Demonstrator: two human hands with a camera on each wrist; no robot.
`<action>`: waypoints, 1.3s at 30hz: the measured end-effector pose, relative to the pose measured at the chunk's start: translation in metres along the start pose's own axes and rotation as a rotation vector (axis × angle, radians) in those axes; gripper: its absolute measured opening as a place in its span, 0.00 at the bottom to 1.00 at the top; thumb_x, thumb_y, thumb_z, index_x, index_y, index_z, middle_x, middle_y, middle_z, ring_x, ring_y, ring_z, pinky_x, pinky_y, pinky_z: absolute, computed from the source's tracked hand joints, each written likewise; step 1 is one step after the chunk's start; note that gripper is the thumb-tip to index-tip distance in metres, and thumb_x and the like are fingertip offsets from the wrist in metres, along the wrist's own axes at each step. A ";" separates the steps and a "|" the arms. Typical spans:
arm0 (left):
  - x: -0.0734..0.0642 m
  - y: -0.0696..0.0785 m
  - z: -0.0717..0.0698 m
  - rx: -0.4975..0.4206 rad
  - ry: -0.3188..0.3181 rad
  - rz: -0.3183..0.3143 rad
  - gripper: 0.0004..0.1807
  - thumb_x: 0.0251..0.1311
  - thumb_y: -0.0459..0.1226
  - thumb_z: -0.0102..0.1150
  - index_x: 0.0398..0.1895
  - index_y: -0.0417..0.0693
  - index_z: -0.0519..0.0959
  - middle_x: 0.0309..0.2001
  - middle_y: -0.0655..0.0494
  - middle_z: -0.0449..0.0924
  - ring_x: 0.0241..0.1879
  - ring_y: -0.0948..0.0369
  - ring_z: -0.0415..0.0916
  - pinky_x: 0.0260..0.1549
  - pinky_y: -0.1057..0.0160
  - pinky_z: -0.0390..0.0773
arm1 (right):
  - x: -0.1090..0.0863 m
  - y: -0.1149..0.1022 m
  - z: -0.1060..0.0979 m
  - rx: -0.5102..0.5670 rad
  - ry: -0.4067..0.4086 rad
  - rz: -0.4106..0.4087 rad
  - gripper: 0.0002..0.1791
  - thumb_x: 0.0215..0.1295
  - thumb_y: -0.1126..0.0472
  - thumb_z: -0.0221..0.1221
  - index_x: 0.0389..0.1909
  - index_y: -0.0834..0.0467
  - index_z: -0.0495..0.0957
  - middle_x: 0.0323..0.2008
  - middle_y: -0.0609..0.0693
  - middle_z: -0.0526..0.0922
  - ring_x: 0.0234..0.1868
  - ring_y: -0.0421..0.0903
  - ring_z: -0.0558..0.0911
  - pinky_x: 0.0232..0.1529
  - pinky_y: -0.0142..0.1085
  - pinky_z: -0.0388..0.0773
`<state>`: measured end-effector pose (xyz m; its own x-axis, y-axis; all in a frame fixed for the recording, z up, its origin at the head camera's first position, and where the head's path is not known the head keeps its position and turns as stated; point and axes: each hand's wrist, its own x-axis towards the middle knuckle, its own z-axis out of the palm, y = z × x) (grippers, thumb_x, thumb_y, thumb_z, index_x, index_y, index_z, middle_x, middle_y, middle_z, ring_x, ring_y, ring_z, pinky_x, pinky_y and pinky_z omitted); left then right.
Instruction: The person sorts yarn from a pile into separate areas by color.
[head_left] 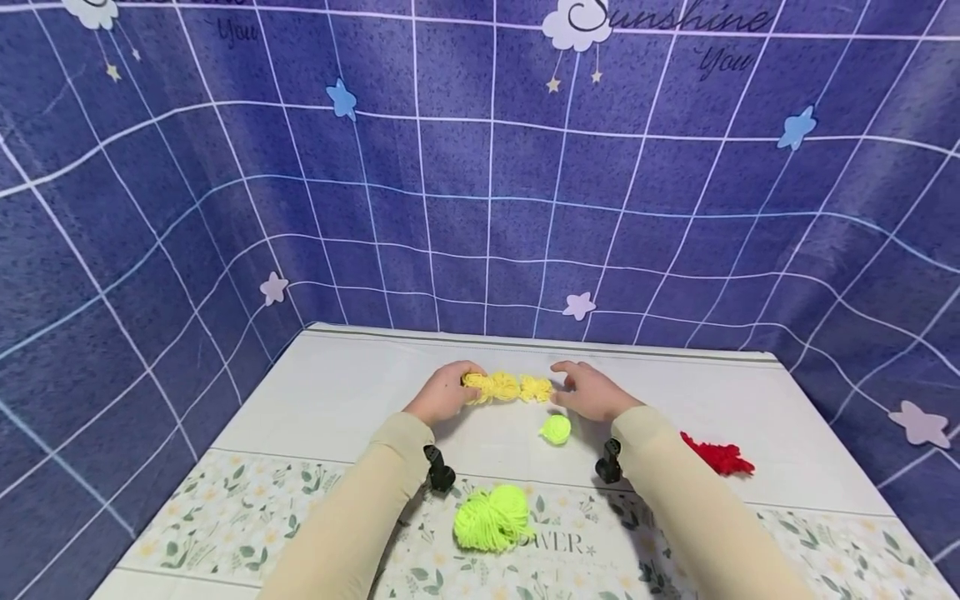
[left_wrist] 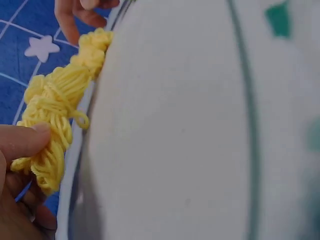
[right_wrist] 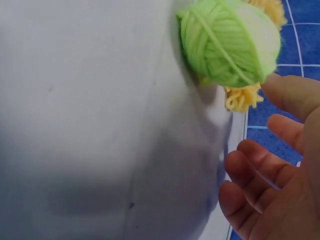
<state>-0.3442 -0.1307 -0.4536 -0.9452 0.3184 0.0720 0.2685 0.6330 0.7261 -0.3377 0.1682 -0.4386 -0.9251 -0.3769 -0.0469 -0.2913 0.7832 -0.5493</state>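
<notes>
A bundle of yellow yarn [head_left: 501, 386] lies near the back of the table, its strands gathered into lumps. My left hand [head_left: 444, 393] grips its left end, the thumb [left_wrist: 27, 140] pressing on the strands in the left wrist view. Further right, a smaller yellow tuft [head_left: 536, 389] continues the row; whether the two are joined I cannot tell. Beside that tuft is my right hand [head_left: 592, 393], fingers spread and slightly bent, holding nothing. A small neon-green yarn ball [head_left: 556, 429] sits just in front, large in the right wrist view and partly covering the yellow yarn there.
Closer to me lies a bigger neon-green skein [head_left: 491, 518] on the flower-printed band of the table cover [head_left: 300, 508]. Red yarn [head_left: 718, 456] rests right of my right forearm. A blue gridded curtain [head_left: 487, 217] hangs behind the table and along both sides.
</notes>
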 end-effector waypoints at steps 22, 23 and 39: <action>0.012 -0.009 -0.002 0.072 -0.105 0.025 0.27 0.65 0.37 0.65 0.68 0.54 0.75 0.66 0.50 0.72 0.68 0.47 0.63 0.66 0.44 0.63 | -0.013 0.011 -0.005 0.000 0.008 -0.040 0.31 0.71 0.52 0.61 0.71 0.60 0.68 0.54 0.61 0.78 0.54 0.56 0.77 0.56 0.55 0.73; 0.010 -0.009 -0.003 0.073 -0.100 0.030 0.29 0.65 0.38 0.66 0.70 0.54 0.74 0.66 0.51 0.72 0.67 0.48 0.64 0.65 0.45 0.64 | -0.014 0.011 -0.005 0.007 0.006 -0.047 0.31 0.71 0.51 0.61 0.71 0.60 0.68 0.55 0.62 0.78 0.55 0.57 0.77 0.57 0.55 0.73; -0.046 0.014 -0.024 0.059 -0.155 0.188 0.35 0.65 0.44 0.66 0.75 0.55 0.66 0.70 0.52 0.67 0.67 0.48 0.64 0.62 0.42 0.68 | -0.039 -0.005 -0.009 0.040 -0.025 -0.132 0.28 0.72 0.53 0.61 0.70 0.55 0.71 0.54 0.58 0.78 0.46 0.45 0.78 0.49 0.46 0.76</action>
<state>-0.3017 -0.1534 -0.4302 -0.8392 0.5358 0.0933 0.4518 0.5914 0.6679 -0.3029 0.1835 -0.4264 -0.8728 -0.4881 0.0073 -0.3997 0.7059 -0.5848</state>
